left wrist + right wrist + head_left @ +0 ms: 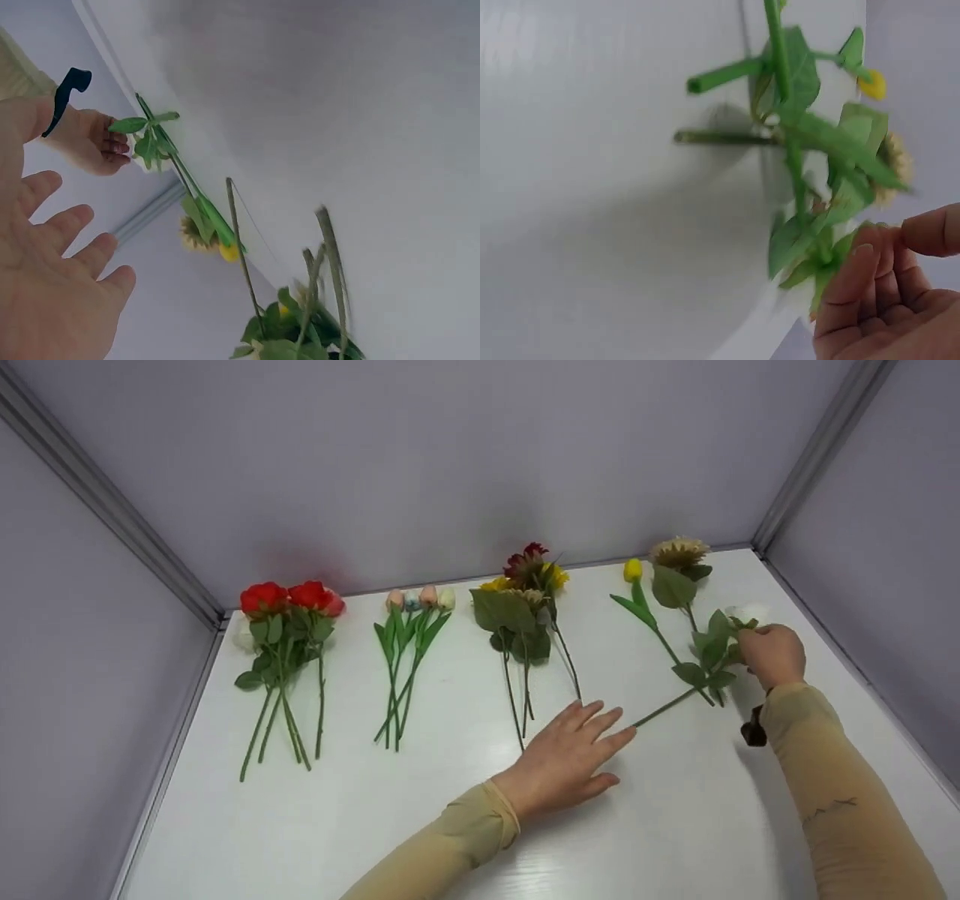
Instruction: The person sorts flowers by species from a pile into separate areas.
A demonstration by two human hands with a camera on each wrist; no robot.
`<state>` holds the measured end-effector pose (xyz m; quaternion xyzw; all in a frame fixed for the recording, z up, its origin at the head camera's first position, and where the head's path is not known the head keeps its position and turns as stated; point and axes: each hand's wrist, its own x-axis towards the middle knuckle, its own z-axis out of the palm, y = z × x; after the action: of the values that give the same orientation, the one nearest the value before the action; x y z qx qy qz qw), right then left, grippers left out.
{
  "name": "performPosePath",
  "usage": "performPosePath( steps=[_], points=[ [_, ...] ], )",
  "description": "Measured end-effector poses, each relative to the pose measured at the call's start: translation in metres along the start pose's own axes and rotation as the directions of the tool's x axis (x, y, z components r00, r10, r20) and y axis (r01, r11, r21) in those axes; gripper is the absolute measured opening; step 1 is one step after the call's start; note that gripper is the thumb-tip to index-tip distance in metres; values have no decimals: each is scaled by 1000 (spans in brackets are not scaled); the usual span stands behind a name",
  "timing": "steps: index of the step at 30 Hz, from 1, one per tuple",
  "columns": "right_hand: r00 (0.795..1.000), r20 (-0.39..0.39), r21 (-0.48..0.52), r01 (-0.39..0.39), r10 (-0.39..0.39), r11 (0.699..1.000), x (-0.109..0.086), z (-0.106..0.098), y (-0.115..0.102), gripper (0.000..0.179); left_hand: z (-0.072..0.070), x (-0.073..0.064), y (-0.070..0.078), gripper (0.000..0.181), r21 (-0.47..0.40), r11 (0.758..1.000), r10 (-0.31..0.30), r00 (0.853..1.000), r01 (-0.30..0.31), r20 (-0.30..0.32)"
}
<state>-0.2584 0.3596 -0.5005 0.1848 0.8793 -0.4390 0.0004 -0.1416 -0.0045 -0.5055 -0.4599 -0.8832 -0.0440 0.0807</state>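
At the right of the table, my right hand [772,654] pinches a white rose [750,613] just below its bloom. The rose's leafy stem slants toward the lower left, across the stems of a yellow tulip [634,571] and a beige sunflower [679,553]. In the right wrist view, thumb and fingertips meet at the green [826,262] under the bloom. My left hand [568,761] has its fingers spread, palm down over the table, with fingertips right by the rose stem's lower end. Nothing is held in it; the left wrist view shows its bare palm [56,277].
Along the back lie three more groups: red roses [264,600] at the left, pale tulips [428,597] beside them, and a mixed bunch with a dark red flower [526,562] in the middle. Grey panels [480,457] enclose the white table [322,832] at back and sides.
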Motion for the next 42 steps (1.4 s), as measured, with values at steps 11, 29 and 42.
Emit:
performPosePath(
  steps=[11,29,42],
  points=[
    [970,178,232,-207,168,950,2,5,19,27,17,16,25,66,15,999,31,997,-32,65],
    [985,162,683,-152,55,715,-11,-24,-27,19,2,5,8,52,-296,946,-148,988,130,-38],
    [953,182,539,110,-243,835,-43,38,-104,43,-4,-6,-6,41,-866,313,-489,848,390,205]
  ],
)
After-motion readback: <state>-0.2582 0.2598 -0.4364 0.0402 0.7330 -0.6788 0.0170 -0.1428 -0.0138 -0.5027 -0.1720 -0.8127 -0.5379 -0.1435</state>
